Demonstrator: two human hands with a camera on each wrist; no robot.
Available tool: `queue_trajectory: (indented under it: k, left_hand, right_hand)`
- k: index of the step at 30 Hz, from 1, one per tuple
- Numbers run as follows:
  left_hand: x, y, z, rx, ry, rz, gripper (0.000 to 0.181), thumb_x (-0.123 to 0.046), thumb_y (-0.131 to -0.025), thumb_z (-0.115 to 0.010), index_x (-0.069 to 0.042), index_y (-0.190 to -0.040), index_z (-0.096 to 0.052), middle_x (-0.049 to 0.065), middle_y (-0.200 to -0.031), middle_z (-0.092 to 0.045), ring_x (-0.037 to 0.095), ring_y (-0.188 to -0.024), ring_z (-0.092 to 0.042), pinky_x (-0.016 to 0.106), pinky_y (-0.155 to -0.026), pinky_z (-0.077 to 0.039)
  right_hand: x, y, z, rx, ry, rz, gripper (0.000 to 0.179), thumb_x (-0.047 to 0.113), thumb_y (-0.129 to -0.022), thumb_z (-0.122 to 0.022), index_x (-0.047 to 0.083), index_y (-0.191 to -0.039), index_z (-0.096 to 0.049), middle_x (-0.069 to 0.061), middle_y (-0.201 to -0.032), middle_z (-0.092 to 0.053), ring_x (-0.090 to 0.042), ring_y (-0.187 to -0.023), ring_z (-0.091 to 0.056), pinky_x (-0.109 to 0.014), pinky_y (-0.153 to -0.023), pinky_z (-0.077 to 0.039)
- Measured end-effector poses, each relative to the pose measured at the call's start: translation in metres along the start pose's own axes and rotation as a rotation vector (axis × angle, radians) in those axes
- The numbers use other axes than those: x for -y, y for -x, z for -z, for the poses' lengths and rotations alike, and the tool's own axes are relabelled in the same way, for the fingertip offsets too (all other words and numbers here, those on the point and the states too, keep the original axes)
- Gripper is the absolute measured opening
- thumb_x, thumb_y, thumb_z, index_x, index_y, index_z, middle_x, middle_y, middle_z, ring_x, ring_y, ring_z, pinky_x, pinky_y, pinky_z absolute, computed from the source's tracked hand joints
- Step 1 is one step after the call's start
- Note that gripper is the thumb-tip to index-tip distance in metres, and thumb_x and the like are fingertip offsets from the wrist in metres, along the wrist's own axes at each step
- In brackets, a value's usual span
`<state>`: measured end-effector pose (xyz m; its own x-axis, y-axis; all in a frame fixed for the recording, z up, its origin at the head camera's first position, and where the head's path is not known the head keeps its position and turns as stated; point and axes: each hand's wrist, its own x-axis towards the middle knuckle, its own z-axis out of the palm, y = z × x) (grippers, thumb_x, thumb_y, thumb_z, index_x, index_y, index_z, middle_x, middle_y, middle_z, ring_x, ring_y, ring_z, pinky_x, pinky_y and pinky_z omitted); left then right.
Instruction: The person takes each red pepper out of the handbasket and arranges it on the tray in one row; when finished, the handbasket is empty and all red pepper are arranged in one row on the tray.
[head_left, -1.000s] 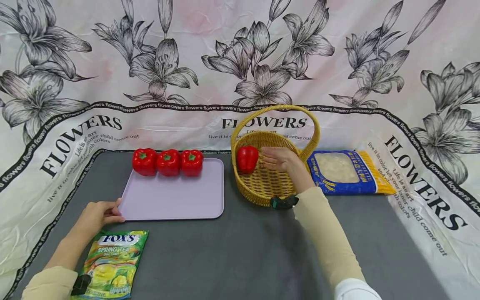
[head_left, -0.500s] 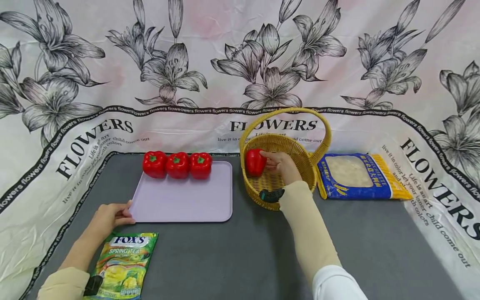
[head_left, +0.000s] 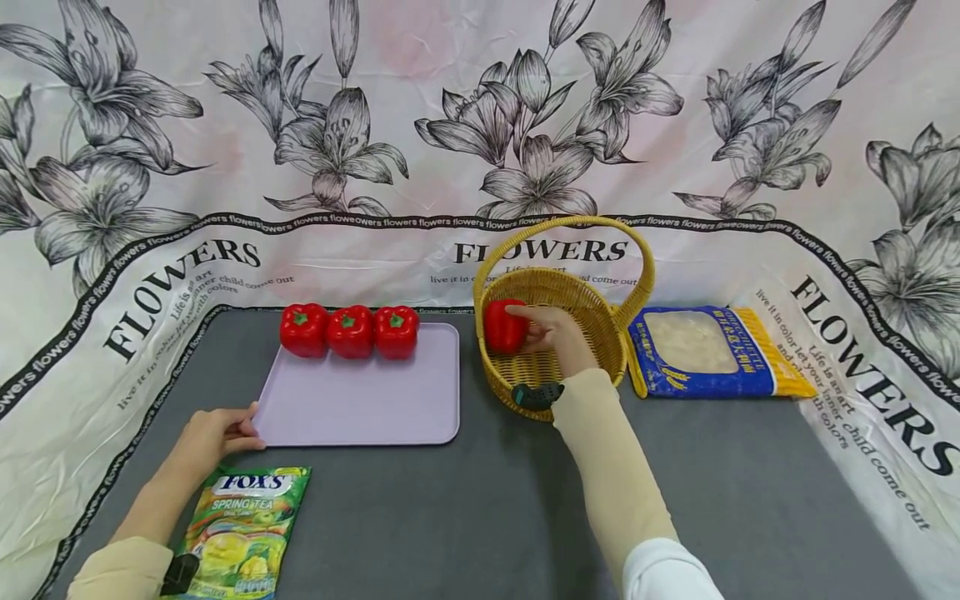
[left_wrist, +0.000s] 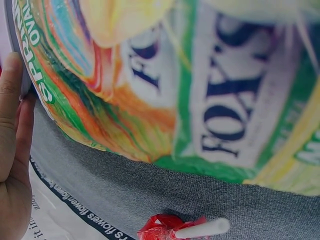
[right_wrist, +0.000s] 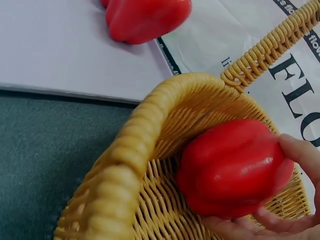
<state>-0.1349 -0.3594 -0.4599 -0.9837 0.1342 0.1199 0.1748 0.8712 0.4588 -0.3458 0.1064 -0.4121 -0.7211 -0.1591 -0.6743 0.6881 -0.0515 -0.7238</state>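
Observation:
A red bell pepper [head_left: 505, 326] lies inside the yellow wicker basket [head_left: 553, 283], against its left wall. My right hand [head_left: 553, 333] reaches into the basket and grips this pepper; in the right wrist view the thumb is at one end of the pepper [right_wrist: 235, 167] and the fingers curl beneath it. On the far left, my left hand [head_left: 217, 435] pinches the near left corner of the lilac tray [head_left: 360, 408]. Along that tray's back edge, three more red bell peppers [head_left: 350, 332] sit in a row, green stems up.
A green FOX'S candy bag [head_left: 243, 529] lies in front of the tray, beside the left forearm. Right of the basket is a blue and yellow pasta bag [head_left: 712, 352]. The left wrist view shows a red-wrapped lollipop [left_wrist: 170, 227]. The basket's tall handle [head_left: 562, 222] arches above it.
My right hand has moved left and down inside the basket and taken hold of the pepper there. The left hand keeps to the tray corner. The head view has shifted slightly.

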Motion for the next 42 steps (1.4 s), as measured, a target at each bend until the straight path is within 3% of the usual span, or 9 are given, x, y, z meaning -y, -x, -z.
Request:
queue_trajectory:
  k: [2,4,9,13,17,24,29,34,42]
  left_hand:
    - [0.0,0.001,0.0,-0.001,0.007,0.009,0.016,-0.004,-0.071,-0.08,-0.009,-0.07,-0.066,0.0,-0.071,-0.067,0.015,-0.068,-0.061,0.044,-0.07,-0.053]
    - [-0.001,0.001,-0.001,0.001,0.004,0.016,0.015,-0.004,-0.072,-0.08,-0.009,-0.07,-0.066,0.0,-0.071,-0.067,0.015,-0.068,-0.061,0.044,-0.069,-0.052]
    - [-0.002,0.001,-0.002,-0.004,0.0,-0.003,0.015,-0.005,-0.072,-0.08,-0.011,-0.07,-0.067,-0.001,-0.07,-0.067,0.012,-0.067,-0.061,0.041,-0.067,-0.052]
    - [-0.001,0.0,-0.002,-0.027,-0.02,-0.038,0.015,-0.004,-0.071,-0.08,-0.011,-0.071,-0.067,-0.003,-0.07,-0.066,0.008,-0.065,-0.06,0.039,-0.066,-0.053]
    - [-0.001,0.0,-0.001,-0.013,-0.029,-0.028,0.013,-0.004,-0.071,-0.08,-0.009,-0.073,-0.068,-0.002,-0.07,-0.066,0.012,-0.066,-0.06,0.043,-0.067,-0.052]
    - [-0.001,-0.002,-0.001,0.0,-0.05,-0.028,0.015,-0.008,-0.07,-0.081,-0.011,-0.071,-0.067,0.0,-0.071,-0.067,0.018,-0.069,-0.059,0.046,-0.068,-0.051]
    - [0.0,-0.002,-0.001,-0.015,-0.059,-0.052,0.017,-0.009,-0.07,-0.082,-0.013,-0.069,-0.065,0.0,-0.071,-0.066,0.017,-0.067,-0.057,0.045,-0.066,-0.05]
    - [-0.001,0.0,-0.001,-0.023,-0.074,-0.07,0.019,-0.01,-0.069,-0.082,-0.016,-0.068,-0.064,-0.003,-0.07,-0.065,0.014,-0.066,-0.056,0.043,-0.065,-0.049]
    - [-0.002,0.001,0.001,-0.005,-0.055,-0.057,0.016,-0.008,-0.072,-0.081,-0.014,-0.07,-0.066,-0.001,-0.072,-0.066,0.015,-0.068,-0.057,0.047,-0.068,-0.05]
  right_hand:
    - [-0.001,0.002,0.0,0.006,0.048,0.05,0.08,0.021,-0.086,-0.072,0.001,-0.147,-0.024,-0.019,-0.144,-0.041,-0.035,-0.129,-0.044,-0.047,-0.103,-0.039]
    - [-0.001,0.013,-0.004,0.003,0.092,0.102,0.074,0.018,-0.093,-0.063,0.0,-0.149,-0.019,-0.02,-0.15,-0.032,-0.035,-0.134,-0.037,-0.046,-0.105,-0.035]
    - [-0.004,0.025,0.002,0.033,0.131,0.223,0.073,0.009,-0.095,-0.059,0.003,-0.152,-0.013,-0.021,-0.153,-0.023,-0.037,-0.136,-0.033,-0.047,-0.107,-0.033]
    - [-0.007,0.036,0.011,0.104,0.111,0.309,0.068,0.002,-0.097,-0.052,0.002,-0.152,-0.012,-0.02,-0.155,-0.02,-0.038,-0.138,-0.029,-0.048,-0.107,-0.032]
    - [-0.011,0.05,0.023,0.169,0.089,0.381,0.066,-0.002,-0.097,-0.049,0.001,-0.152,-0.013,-0.021,-0.155,-0.02,-0.039,-0.138,-0.027,-0.05,-0.107,-0.031]
    - [-0.018,0.079,0.039,0.163,0.17,0.51,0.064,-0.003,-0.097,-0.05,0.001,-0.151,-0.016,-0.022,-0.153,-0.023,-0.041,-0.135,-0.032,-0.04,-0.098,-0.045]
    - [-0.026,0.095,0.041,0.174,0.16,0.558,0.065,-0.006,-0.096,-0.051,0.001,-0.151,-0.017,-0.021,-0.153,-0.025,-0.041,-0.133,-0.035,-0.037,-0.094,-0.048]
    - [-0.035,0.112,0.037,0.243,0.128,0.584,0.063,-0.007,-0.096,-0.049,0.0,-0.151,-0.018,-0.021,-0.152,-0.026,-0.039,-0.133,-0.036,-0.03,-0.088,-0.051]
    - [-0.05,0.13,0.015,0.366,0.125,0.606,0.065,-0.009,-0.093,-0.053,0.003,-0.15,-0.023,-0.019,-0.151,-0.031,-0.036,-0.132,-0.04,-0.038,-0.092,-0.048]
